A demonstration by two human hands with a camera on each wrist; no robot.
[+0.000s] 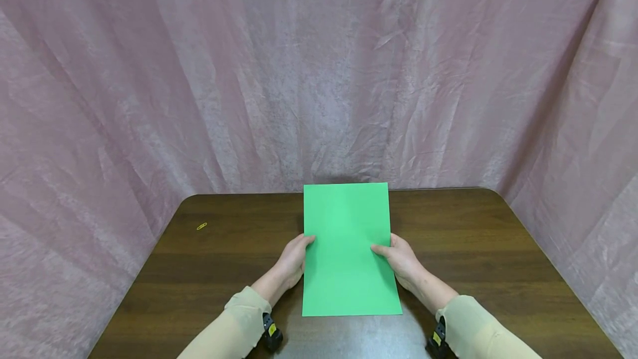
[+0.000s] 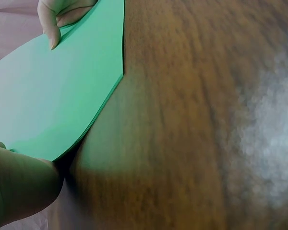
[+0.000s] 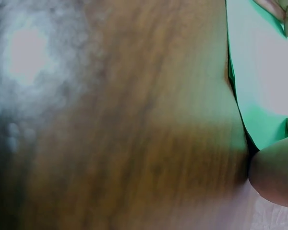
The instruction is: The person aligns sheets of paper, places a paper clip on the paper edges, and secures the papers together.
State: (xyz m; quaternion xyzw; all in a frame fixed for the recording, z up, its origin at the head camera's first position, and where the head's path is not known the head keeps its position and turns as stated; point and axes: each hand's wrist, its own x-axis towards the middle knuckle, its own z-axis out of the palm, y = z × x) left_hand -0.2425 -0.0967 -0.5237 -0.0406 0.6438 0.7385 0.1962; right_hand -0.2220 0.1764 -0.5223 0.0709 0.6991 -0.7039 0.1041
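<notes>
A green sheet of paper [image 1: 346,281], seemingly more than one layer at its edge in the left wrist view, is held by its two long sides over the table. My left hand [image 1: 294,256] grips the left side, thumb on top and the other fingers hidden beneath. On the opposite side my right hand [image 1: 405,262] pinches the paper the same way, its thumb reaching farther in over the surface. In the left wrist view the paper [image 2: 53,100] bows slightly between the hands, its near edge close over the wood.
The brown wooden table [image 1: 463,248] has rounded far corners. A small yellow paper clip [image 1: 201,226] lies at its far left. Pink curtains [image 1: 319,71] hang behind and on both sides. Each wrist carries a black strapped camera [image 1: 272,334].
</notes>
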